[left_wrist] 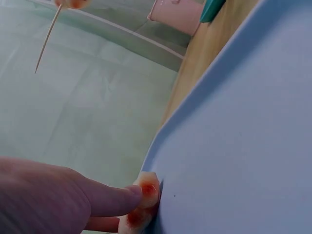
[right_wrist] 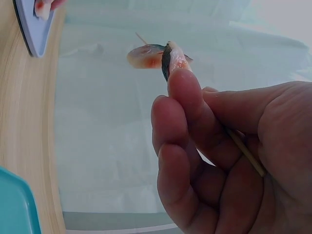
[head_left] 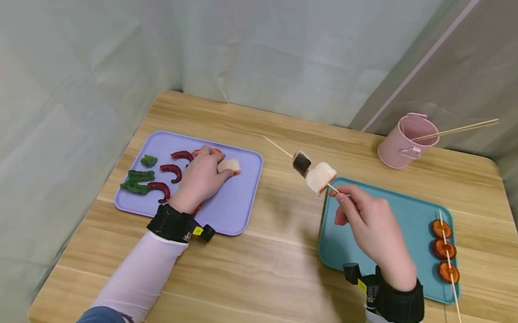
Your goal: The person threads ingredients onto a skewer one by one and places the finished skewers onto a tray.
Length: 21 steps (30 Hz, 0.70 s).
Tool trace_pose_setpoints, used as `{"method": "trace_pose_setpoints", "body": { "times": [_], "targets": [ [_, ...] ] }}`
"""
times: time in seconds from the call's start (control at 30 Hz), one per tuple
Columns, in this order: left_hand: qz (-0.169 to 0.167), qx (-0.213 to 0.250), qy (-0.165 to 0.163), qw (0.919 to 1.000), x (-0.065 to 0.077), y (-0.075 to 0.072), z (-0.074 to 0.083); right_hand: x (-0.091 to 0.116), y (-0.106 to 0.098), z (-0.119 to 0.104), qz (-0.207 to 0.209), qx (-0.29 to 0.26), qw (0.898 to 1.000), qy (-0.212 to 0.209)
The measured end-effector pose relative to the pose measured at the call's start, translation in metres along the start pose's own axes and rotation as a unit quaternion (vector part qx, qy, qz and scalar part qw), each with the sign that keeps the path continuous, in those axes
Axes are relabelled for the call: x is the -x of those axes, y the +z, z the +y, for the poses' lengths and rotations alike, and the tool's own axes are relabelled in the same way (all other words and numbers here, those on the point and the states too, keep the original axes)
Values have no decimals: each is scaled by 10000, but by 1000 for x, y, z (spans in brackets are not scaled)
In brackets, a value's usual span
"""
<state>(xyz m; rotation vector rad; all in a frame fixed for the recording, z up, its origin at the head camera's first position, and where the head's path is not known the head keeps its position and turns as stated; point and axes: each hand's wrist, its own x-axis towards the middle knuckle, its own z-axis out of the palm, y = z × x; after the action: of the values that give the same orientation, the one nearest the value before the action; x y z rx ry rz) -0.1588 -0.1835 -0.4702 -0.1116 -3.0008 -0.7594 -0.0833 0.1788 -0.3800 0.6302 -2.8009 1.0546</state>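
Note:
Over the left half of the purple tray, my left hand pinches a white fish-like piece with reddish spots. The left wrist view shows the thumb against that piece, close to the tray surface. My right hand holds a thin wooden skewer by its lower end, raised above the teal tray's left edge and pointing up to the left. Two pieces sit on the skewer: a dark-skinned fish-like piece farther up and a pale fish-like piece nearer the fingers.
Green pepper pieces and several curled dark-red pieces lie on the purple tray. On the teal tray, a skewer carries three brown-orange round slices. A pink bucket with skewers stands at the back right.

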Motion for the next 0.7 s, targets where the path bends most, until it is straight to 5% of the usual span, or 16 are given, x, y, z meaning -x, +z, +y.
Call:
{"method": "trace_pose_setpoints", "body": {
  "times": [0.7],
  "targets": [
    [153,462,55,9988,-1,5,3,0,-1,-1,-56,66,9999,147]
  ]
}}
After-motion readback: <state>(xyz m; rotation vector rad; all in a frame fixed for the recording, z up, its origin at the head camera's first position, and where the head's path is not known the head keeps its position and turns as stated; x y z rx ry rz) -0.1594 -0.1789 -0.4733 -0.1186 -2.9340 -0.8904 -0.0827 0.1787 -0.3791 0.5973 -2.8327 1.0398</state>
